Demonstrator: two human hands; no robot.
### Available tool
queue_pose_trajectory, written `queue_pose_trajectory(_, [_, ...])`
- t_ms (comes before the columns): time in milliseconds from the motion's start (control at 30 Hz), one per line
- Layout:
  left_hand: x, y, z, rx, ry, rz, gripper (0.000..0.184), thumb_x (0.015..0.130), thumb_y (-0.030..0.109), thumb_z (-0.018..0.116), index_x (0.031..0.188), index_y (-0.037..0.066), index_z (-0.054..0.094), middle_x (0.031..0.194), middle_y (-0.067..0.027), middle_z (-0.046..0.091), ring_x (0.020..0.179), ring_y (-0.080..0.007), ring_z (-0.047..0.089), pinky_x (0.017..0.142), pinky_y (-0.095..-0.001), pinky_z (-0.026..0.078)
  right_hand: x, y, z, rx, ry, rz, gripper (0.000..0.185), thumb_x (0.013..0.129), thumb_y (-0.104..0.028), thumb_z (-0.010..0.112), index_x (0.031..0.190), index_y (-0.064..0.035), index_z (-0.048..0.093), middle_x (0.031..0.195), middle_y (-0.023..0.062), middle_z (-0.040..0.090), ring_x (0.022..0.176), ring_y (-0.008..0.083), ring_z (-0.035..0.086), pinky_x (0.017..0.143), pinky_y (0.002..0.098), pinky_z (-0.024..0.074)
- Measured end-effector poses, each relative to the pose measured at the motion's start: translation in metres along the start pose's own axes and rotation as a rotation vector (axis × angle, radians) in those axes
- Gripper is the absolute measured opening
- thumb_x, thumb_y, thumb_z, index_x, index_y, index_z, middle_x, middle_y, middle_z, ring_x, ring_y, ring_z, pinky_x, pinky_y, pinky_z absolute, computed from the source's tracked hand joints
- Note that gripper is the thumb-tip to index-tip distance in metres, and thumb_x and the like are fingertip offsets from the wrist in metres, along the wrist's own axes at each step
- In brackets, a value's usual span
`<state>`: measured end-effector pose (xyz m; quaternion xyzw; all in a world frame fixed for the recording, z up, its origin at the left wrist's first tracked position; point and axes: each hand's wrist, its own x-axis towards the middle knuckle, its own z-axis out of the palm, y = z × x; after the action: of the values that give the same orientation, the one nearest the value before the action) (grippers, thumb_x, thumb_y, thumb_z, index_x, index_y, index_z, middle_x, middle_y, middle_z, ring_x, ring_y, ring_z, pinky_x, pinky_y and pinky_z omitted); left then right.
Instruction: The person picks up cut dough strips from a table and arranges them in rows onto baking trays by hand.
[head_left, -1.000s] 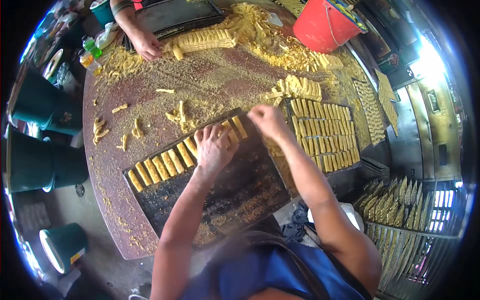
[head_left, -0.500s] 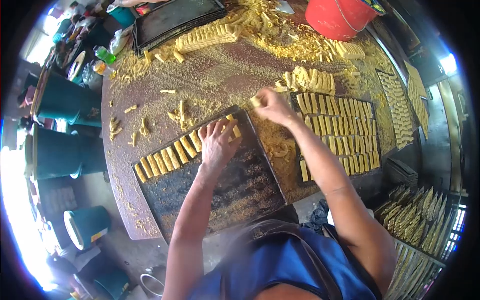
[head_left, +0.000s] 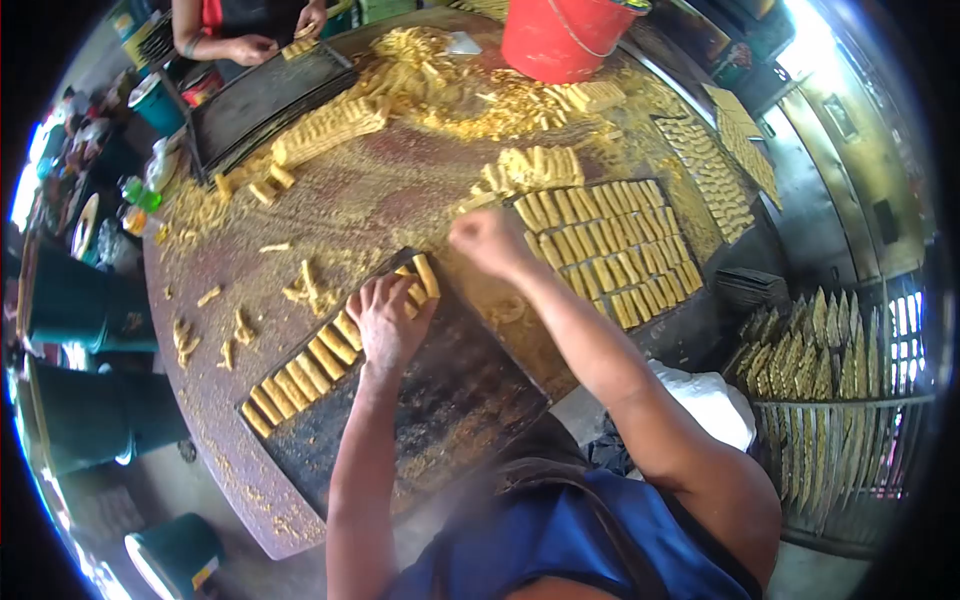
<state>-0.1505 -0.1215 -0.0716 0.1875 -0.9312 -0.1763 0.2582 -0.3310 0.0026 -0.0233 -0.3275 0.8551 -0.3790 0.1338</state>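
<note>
Slim yellow dough sticks [head_left: 294, 384] lie side by side along the far edge of a black baking tray [head_left: 430, 420]. My left hand [head_left: 388, 325] rests over the right part of this row, its fingers apart and touching the sticks. An end stick [head_left: 426, 275] shows just right of its fingertips. Beyond the tray's far right corner, my right hand [head_left: 488, 243] is raised with its fingers closed. Whatever it may hold is hidden. A pile of sticks [head_left: 535, 168] lies just past it, and a second tray filled with rows of sticks [head_left: 610, 245] is to its right.
A red bucket [head_left: 560, 40] stands on the crumb-covered table [head_left: 350, 210]. Across the table, a co-worker's hands [head_left: 280, 42] hold a dough piece above stacked trays [head_left: 265, 100]. A long dough block [head_left: 328, 130] lies near them. Racks of trays [head_left: 820, 350] stand at right.
The camera view has shifted. My left hand stays over the row; my right hand has moved beyond the tray corner, its earlier yellow piece no longer visible. Both co-worker's hands now show.
</note>
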Motion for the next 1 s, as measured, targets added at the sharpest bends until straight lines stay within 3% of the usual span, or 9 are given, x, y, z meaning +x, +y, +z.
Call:
queue_pose_trajectory(67, [0.014, 0.009, 0.003, -0.087, -0.013, 0.052, 0.039, 0.075, 0.032, 0.078, 0.109, 0.014, 0.071, 0.117, -0.0062, 0.065, 0.113, -0.0274, 0.057, 0.1, -0.0468, 0.037, 0.037, 0.07, -0.058, -0.054, 0.293, 0.135, 0.018, 0.09, -0.024, 0.067, 0.094, -0.008, 0.075, 0.09, 0.0103, 0.075, 0.077, 0.0213, 0.071, 0.067, 0.0359, 0.0565])
queue_pose_trajectory(100, [0.024, 0.015, 0.009, -0.106, -0.021, 0.086, 0.038, 0.076, 0.031, 0.077, 0.11, 0.014, 0.07, 0.117, -0.0064, 0.065, 0.112, -0.0278, 0.057, 0.099, -0.0465, 0.038, 0.051, 0.106, -0.089, 0.088, 0.369, 0.264, 0.019, 0.089, -0.022, 0.068, 0.098, -0.0057, 0.074, 0.068, 0.0064, 0.069, 0.053, 0.0119, 0.06, 0.048, 0.0277, 0.0484])
queue_pose_trajectory(167, [0.049, 0.032, 0.031, -0.163, -0.083, 0.112, 0.039, 0.078, 0.03, 0.076, 0.112, 0.013, 0.07, 0.12, -0.0075, 0.064, 0.114, -0.0291, 0.057, 0.101, -0.0469, 0.039, 0.083, 0.181, -0.151, -0.223, 0.244, 0.344, 0.02, 0.088, -0.022, 0.069, 0.093, -0.0033, 0.073, 0.065, 0.0065, 0.067, 0.05, 0.013, 0.059, 0.046, 0.0259, 0.0454])
queue_pose_trajectory(233, [0.077, 0.06, 0.06, -0.214, -0.143, 0.119, 0.039, 0.08, 0.03, 0.076, 0.115, 0.012, 0.069, 0.123, -0.0086, 0.063, 0.116, -0.0305, 0.057, 0.102, -0.0472, 0.041, 0.113, 0.221, -0.172, 0.006, 0.231, 0.562, 0.039, 0.081, -0.038, 0.071, 0.08, 0.0001, 0.073, 0.069, 0.0161, 0.07, 0.059, 0.027, 0.069, 0.061, 0.0369, 0.0563])
queue_pose_trajectory(267, [0.096, 0.079, 0.079, -0.256, -0.213, 0.114, 0.043, 0.083, 0.032, 0.074, 0.12, 0.012, 0.066, 0.13, -0.0106, 0.059, 0.122, -0.0319, 0.053, 0.105, -0.0477, 0.04, 0.12, 0.216, -0.182, -0.069, 0.125, 0.643, 0.027, 0.089, -0.027, 0.07, 0.089, -0.0006, 0.071, 0.073, 0.0084, 0.07, 0.054, 0.0181, 0.062, 0.048, 0.0325, 0.0485])
queue_pose_trajectory(367, [0.149, 0.137, 0.132, -0.208, -0.387, 0.093, 0.057, 0.088, 0.037, 0.07, 0.138, 0.015, 0.055, 0.148, -0.017, 0.042, 0.137, -0.0354, 0.041, 0.114, -0.0485, 0.036, 0.172, 0.304, -0.156, 0.381, -0.042, 0.667, 0.039, 0.078, -0.046, 0.079, 0.09, -0.0087, 0.073, 0.096, 0.0073, 0.073, 0.083, 0.0154, 0.067, 0.075, 0.0425, 0.0522])
queue_pose_trajectory(567, [0.195, 0.189, 0.194, -0.027, -0.439, 0.062, 0.069, 0.088, 0.051, 0.066, 0.147, 0.023, 0.045, 0.148, -0.0181, 0.038, 0.134, -0.0388, 0.039, 0.112, -0.0542, 0.03, 0.153, 0.223, -0.165, 0.171, -0.205, 0.744, 0.062, 0.084, -0.056, 0.069, 0.126, -0.011, 0.063, 0.128, 0.0071, 0.063, 0.122, 0.0225, 0.052, 0.097, 0.0471, 0.0465])
queue_pose_trajectory(833, [0.199, 0.192, 0.193, 0.038, -0.481, -0.018, 0.065, 0.09, 0.053, 0.063, 0.146, 0.025, 0.045, 0.147, -0.0172, 0.041, 0.134, -0.0376, 0.041, 0.112, -0.0576, 0.027, 0.144, 0.224, -0.175, 0.499, -0.099, 0.595, 0.042, 0.089, -0.036, 0.072, 0.114, -0.004, 0.064, 0.101, 0.0101, 0.07, 0.085, 0.0195, 0.068, 0.075, 0.0373, 0.0555])
queue_pose_trajectory(1000, [0.164, 0.149, 0.152, -0.114, -0.347, 0.034, 0.057, 0.092, 0.039, 0.067, 0.144, 0.022, 0.049, 0.149, -0.0121, 0.043, 0.135, -0.0318, 0.044, 0.114, -0.0545, 0.025, 0.133, 0.211, -0.186, 0.426, -0.051, 0.684, 0.043, 0.084, -0.03, 0.078, 0.114, -0.003, 0.063, 0.116, 0.0181, 0.065, 0.108, 0.0236, 0.063, 0.096, 0.0448, 0.0495])
